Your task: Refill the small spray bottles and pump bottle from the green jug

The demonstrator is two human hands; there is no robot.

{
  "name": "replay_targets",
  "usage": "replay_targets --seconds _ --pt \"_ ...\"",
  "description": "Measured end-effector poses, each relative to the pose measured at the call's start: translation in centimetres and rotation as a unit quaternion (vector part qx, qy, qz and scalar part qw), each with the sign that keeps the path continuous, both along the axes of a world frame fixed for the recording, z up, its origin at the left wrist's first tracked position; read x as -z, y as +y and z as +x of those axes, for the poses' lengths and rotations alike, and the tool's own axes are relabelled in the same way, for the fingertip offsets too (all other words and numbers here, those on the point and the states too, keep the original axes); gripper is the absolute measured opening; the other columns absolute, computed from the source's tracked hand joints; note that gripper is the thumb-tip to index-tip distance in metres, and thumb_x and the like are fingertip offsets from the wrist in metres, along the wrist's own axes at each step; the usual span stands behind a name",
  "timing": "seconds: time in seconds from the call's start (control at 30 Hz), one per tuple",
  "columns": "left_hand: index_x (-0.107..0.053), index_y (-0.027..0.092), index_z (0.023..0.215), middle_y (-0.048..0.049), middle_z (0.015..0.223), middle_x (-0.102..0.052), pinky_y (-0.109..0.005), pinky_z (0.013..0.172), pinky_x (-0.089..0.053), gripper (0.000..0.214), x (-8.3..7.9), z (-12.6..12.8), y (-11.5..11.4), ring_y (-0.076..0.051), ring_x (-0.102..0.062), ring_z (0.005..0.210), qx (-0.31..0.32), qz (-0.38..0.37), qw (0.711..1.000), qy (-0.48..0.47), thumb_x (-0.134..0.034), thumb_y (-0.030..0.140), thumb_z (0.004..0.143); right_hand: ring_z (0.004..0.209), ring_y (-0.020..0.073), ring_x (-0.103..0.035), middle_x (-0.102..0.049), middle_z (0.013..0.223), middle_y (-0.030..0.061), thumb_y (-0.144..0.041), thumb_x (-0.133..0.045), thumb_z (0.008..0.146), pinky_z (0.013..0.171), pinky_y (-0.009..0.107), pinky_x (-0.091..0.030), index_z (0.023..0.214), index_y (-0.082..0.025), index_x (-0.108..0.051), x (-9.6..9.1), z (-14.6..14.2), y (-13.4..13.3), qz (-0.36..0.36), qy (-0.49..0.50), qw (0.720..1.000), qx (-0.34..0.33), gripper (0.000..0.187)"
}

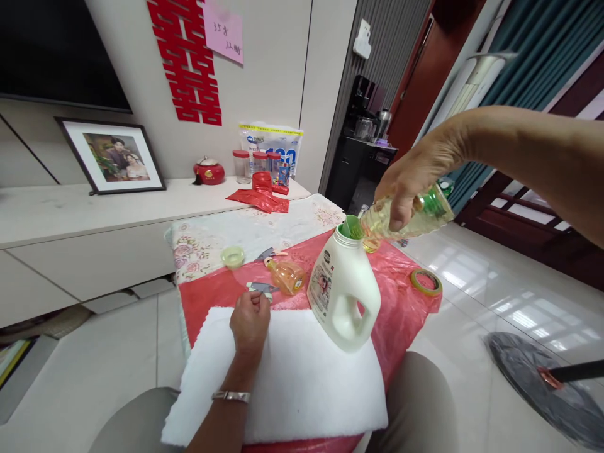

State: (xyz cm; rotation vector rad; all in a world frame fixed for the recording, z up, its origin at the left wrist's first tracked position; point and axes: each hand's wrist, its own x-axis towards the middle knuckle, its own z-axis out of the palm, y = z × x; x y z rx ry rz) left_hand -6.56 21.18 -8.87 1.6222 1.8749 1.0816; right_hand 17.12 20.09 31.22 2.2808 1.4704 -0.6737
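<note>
My right hand [408,182] grips a clear plastic bottle [427,217] from above, tilted with its lower end to the right. Its front end is at the green funnel [352,228], which sits in the mouth of a cream-white jug [346,296] with a side handle. My left hand [251,319] lies closed on a white fluffy pad [311,384]. Its fingertips meet at a grey and white spray head [262,287]; whether they grip it is hidden. An orange-tinted bottle [287,277] lies on its side close by, with another spray head [265,253] behind it.
Red plastic sheeting [396,289] covers part of the table. A small pale green bowl [233,257] stands at the left and a roll of tape [426,281] at the right. Behind are lidded jars [242,168], a red pot [208,171] and a framed photo [113,157].
</note>
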Motion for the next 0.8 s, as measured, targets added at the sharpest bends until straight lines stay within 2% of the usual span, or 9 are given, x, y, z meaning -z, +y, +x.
replay_targets --seconds 0.03,0.07,0.2,0.3,0.47,0.6,0.67,0.73,0.8 --pt "-0.063 0.021 0.089 -0.0082 0.090 -0.075 -0.036 0.080 -0.054 0.017 0.0 0.0 0.0 -0.026 -0.072 0.086 0.001 0.000 1.000 -0.001 -0.053 0.034 0.085 0.078 0.0119 -0.074 -0.077 0.083 0.0045 -0.034 -0.079 0.074 0.068 0.017 -0.047 0.088 0.003 -0.074 -0.2 -0.3 0.2 -0.071 0.006 0.997 -0.030 0.040" --pt "-0.063 0.021 0.089 -0.0078 0.090 -0.075 -0.035 0.080 -0.053 0.017 0.0 0.0 -0.1 -0.026 -0.072 0.085 0.002 0.000 1.000 -0.002 -0.053 0.034 0.085 0.074 0.0100 -0.073 -0.076 0.080 0.0038 -0.035 -0.078 0.073 0.067 0.016 -0.047 0.091 0.006 -0.073 -0.3 -0.5 0.4 -0.095 0.008 0.994 -0.048 0.044" --pt "-0.063 0.022 0.089 -0.0073 0.090 -0.076 -0.035 0.079 -0.053 0.016 -0.1 -0.1 -0.2 -0.026 -0.072 0.084 0.007 0.003 1.000 -0.006 -0.053 0.034 0.086 0.071 0.0047 -0.069 -0.071 0.078 0.0032 -0.045 -0.041 0.088 0.065 0.016 -0.045 0.080 0.021 -0.057 -1.0 -0.7 0.9 -0.101 -0.015 0.991 -0.088 0.068" --pt "-0.062 0.022 0.087 -0.0075 0.090 -0.076 -0.035 0.079 -0.053 0.013 -0.1 -0.2 -0.2 -0.026 -0.072 0.085 0.004 0.005 1.000 -0.009 -0.053 0.032 0.086 0.071 0.0041 -0.068 -0.070 0.074 0.0028 -0.049 -0.033 0.087 0.066 0.016 -0.046 0.074 0.020 -0.054 -1.2 -0.3 1.0 -0.090 -0.031 0.989 -0.116 0.074" --pt "-0.062 0.022 0.087 -0.0080 0.089 -0.075 -0.036 0.078 -0.053 0.012 -0.4 -0.1 -0.2 -0.027 -0.073 0.086 0.006 0.001 1.000 -0.014 -0.054 0.031 0.085 0.074 0.0067 -0.069 -0.070 0.074 0.0077 -0.055 -0.033 0.085 0.064 0.015 -0.045 0.067 0.017 -0.053 -0.9 -0.2 0.6 -0.058 -0.002 0.995 -0.083 0.077" --pt "-0.062 0.022 0.089 -0.0082 0.089 -0.075 -0.037 0.082 -0.054 0.012 -0.6 -0.2 -0.2 -0.028 -0.073 0.087 0.008 -0.010 1.000 -0.018 -0.054 0.029 0.086 0.080 0.0097 -0.069 -0.068 0.080 0.0150 -0.058 0.003 0.083 0.061 0.019 -0.043 0.059 0.017 -0.049 -1.2 -0.3 -0.4 -0.022 0.016 1.000 -0.011 0.095" --pt "-0.063 0.021 0.091 -0.0078 0.090 -0.076 -0.036 0.084 -0.055 0.012 -0.7 -0.2 -0.2 -0.027 -0.074 0.090 0.007 -0.020 1.000 -0.018 -0.053 0.028 0.088 0.081 0.0101 -0.069 -0.069 0.086 0.0160 -0.056 0.022 0.076 0.060 0.022 -0.043 0.068 0.018 -0.056 -1.1 0.2 -1.7 0.021 0.021 1.000 0.001 0.108" --pt "-0.064 0.020 0.096 -0.0072 0.090 -0.077 -0.033 0.083 -0.055 0.015 -0.8 -0.3 -0.1 -0.025 -0.075 0.091 0.010 -0.036 0.999 -0.018 -0.052 0.026 0.090 0.079 0.0104 -0.070 -0.071 0.093 0.0144 -0.059 0.030 0.073 0.061 0.024 -0.043 0.090 0.015 -0.067 -0.3 1.1 -3.7 0.074 0.037 0.996 -0.027 0.123" --pt "-0.065 0.019 0.101 -0.0061 0.088 -0.078 -0.031 0.080 -0.055 0.017 -1.0 -0.5 0.1 -0.022 -0.076 0.088 0.019 -0.062 0.998 -0.014 -0.052 0.025 0.092 0.081 0.0142 -0.073 -0.075 0.103 0.0100 -0.078 0.019 0.077 0.063 0.028 -0.045 0.111 -0.003 -0.074 1.5 2.3 -6.6 0.171 0.038 0.982 -0.064 0.124"
